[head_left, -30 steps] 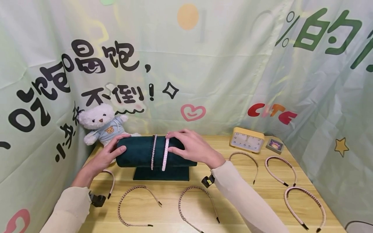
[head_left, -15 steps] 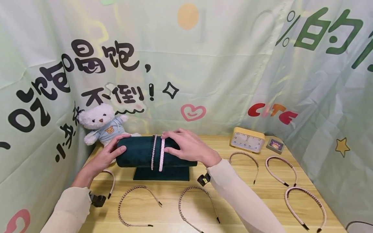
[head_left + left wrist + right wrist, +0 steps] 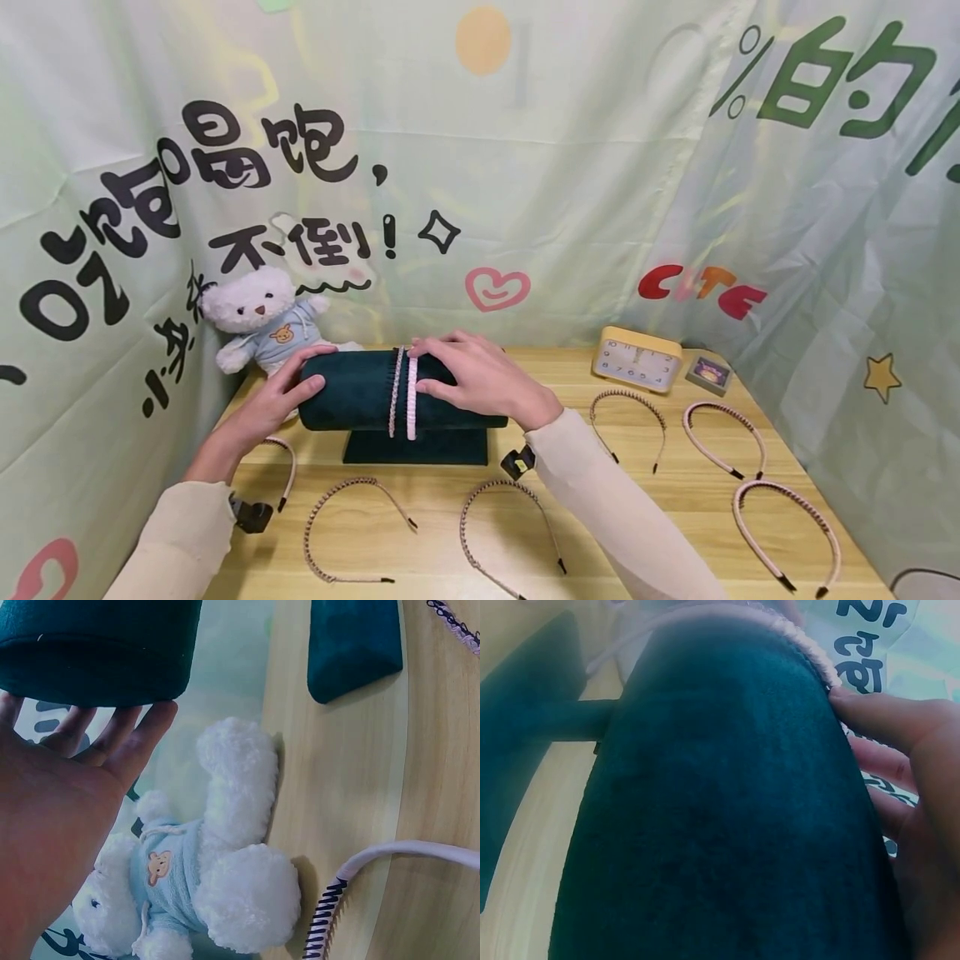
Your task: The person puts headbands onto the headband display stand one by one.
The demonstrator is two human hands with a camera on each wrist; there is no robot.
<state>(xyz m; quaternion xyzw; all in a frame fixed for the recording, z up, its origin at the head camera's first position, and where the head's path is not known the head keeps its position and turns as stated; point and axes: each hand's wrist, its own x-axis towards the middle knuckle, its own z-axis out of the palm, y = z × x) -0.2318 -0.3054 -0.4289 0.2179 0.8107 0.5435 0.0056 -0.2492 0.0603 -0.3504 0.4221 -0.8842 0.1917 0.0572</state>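
A dark green velvet headband display stand (image 3: 345, 392) carries two headbands side by side on its roll. My left hand (image 3: 281, 396) holds the roll's left end, thumb in front; in the left wrist view its fingers (image 3: 139, 742) reach behind that end. The pale pink headband (image 3: 412, 408) stands close to the right of the darker braided headband (image 3: 394, 400). My right hand (image 3: 487, 375) holds the pale pink headband, index finger at its top and thumb against its front part. In the right wrist view, a fingertip touches the pink headband (image 3: 810, 649) at the roll's edge.
Several headbands lie on the wooden table, among them one headband (image 3: 352, 483) at front left and one headband (image 3: 787, 492) at right. A white teddy bear (image 3: 258, 308) sits behind the left hand. A yellow clock (image 3: 637, 360) and a small grey box (image 3: 708, 375) stand at back right.
My right hand has slid the pale pink headband leftward along the roll, narrowing the gap to the braided headband. My left hand has stayed put.
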